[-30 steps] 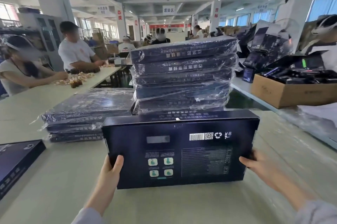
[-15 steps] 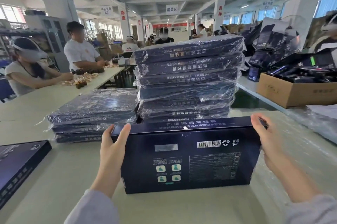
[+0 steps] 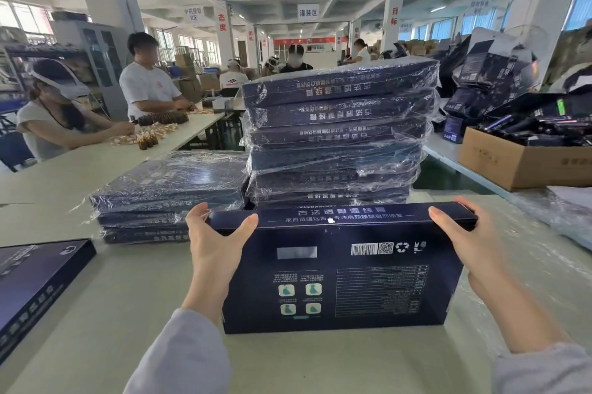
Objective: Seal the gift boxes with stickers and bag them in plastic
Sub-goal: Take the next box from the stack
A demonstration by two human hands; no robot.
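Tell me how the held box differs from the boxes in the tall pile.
The held box is bare; the tall pile's boxes are wrapped in clear plastic. The held box stands on edge, gripped by the left hand and right hand; the pile's boxes lie flat. Both are dark blue.

A pale table (image 3: 96, 313) carries everything; a dark blue gift box (image 3: 352, 278) stands tilted on its long edge near the front; just behind it rises a tall stack (image 3: 336, 137) of plastic-wrapped boxes; left of that sits a low stack (image 3: 166, 195), also wrapped; an unwrapped box (image 3: 32, 281) lies flat at the left edge; clear plastic (image 3: 544, 220) lies along the right side.
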